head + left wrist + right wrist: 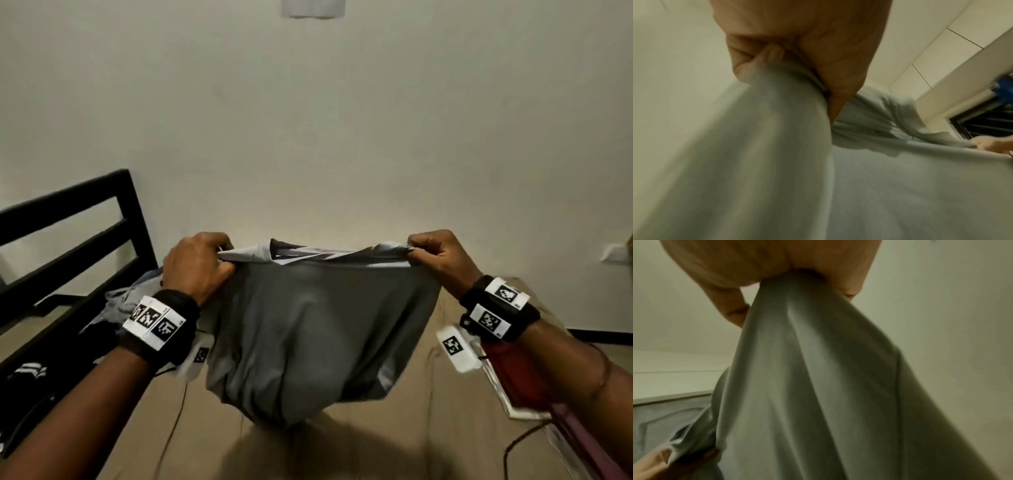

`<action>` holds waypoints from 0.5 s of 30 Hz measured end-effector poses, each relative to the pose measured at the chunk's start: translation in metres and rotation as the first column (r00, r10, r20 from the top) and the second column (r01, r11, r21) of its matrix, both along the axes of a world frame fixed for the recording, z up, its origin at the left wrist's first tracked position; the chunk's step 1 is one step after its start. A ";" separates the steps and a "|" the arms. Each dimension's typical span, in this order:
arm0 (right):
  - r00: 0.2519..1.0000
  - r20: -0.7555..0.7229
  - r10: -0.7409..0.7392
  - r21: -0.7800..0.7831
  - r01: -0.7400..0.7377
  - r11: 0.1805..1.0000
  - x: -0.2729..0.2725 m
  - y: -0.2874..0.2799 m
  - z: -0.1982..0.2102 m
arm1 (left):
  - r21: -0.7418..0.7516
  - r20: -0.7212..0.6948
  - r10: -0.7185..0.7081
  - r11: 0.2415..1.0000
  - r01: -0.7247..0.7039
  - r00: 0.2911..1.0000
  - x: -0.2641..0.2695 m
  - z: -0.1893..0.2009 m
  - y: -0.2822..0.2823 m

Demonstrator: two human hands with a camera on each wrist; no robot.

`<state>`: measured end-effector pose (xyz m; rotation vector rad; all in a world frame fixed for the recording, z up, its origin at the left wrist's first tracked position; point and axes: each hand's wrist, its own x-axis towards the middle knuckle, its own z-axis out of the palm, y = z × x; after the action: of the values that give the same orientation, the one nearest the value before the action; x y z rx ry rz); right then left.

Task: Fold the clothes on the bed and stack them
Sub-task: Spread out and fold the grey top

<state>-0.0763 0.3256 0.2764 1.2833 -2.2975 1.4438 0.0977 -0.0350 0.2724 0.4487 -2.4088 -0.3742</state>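
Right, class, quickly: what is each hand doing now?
Left hand: closed, gripping the grey shirt.
Right hand: closed, gripping the same shirt.

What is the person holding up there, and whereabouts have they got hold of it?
A grey shirt, held up over the bed. The left hand and right hand each grip one end of its top edge, either side of the collar.

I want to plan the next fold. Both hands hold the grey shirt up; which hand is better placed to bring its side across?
Probably neither hand: the left hand and right hand pinch the grey shirt at equal height.
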 end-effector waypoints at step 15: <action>0.984 0.176 0.039 0.159 -0.067 0.985 0.012 0.101 0.069 | 0.755 -0.049 -0.562 0.520 0.399 0.825 0.038 0.078 -0.008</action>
<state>-0.0641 0.4266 0.3459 1.3191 -2.5612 1.4615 0.1360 -0.0428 0.3502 0.1162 -2.4480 -1.6973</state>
